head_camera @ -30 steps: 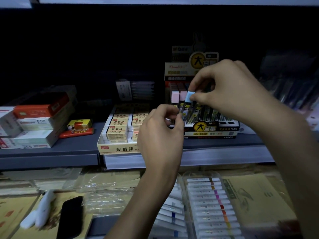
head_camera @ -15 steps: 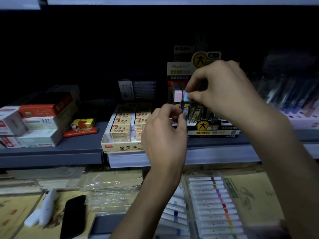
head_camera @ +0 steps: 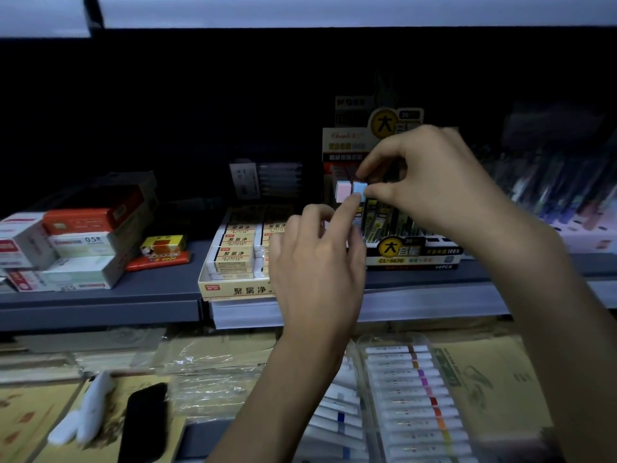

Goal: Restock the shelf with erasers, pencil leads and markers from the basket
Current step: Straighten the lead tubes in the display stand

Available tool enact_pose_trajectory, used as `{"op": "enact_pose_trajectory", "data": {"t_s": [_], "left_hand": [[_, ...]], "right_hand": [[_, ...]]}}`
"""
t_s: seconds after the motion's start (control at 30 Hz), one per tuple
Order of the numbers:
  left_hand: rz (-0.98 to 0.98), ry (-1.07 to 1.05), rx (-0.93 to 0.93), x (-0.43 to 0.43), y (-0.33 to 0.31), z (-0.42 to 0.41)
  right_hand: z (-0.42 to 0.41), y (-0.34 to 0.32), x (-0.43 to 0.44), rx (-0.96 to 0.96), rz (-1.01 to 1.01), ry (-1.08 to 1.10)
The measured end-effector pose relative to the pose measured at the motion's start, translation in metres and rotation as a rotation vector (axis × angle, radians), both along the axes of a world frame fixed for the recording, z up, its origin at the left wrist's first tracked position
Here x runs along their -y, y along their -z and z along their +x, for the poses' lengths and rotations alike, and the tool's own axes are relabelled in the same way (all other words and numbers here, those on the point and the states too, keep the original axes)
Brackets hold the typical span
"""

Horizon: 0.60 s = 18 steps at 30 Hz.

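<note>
The person is working on the eraser part of the restock: the right hand [head_camera: 430, 182] is pinching a small blue block [head_camera: 360, 187], which I am taking for an eraser, between thumb and forefinger, holding it just above the back left corner of the lead box [head_camera: 414, 253], right beside a pink block [head_camera: 343, 192] that is already standing there. The left hand [head_camera: 317, 262] is reaching up in front of the lead box's left end, its straight forefinger [head_camera: 354, 200] touching the blue block's lower edge as if steadying it; its other fingers are curling inward, and whether they are holding anything I cannot tell. The next move is probably calling for sliding the block down snugly against the pink one, keeping it square, then letting go without knocking its neighbour. Markers [head_camera: 410, 396] are lying in a clear case below the lead box; the basket is not showing.
</note>
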<state>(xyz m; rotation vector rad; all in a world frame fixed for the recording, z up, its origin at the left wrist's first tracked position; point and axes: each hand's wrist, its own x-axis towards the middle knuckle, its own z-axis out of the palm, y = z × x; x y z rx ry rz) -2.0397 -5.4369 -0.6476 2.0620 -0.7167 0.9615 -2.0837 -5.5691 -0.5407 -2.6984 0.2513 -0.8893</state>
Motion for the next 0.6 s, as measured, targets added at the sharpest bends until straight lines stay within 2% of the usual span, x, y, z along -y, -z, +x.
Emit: {"op": "enact_pose_trajectory", "data": {"t_s": [0.23,0.6], "left_hand": [[0.148,-0.046,-0.022,0.002,0.002,0.0],[0.16,-0.074,-0.068,0.005,0.003,-0.007]], "right_hand": [[-0.01,-0.003,0.009,0.023,-0.016,0.03],[-0.022,-0.011,0.013,0.019,0.03,0.023]]}}
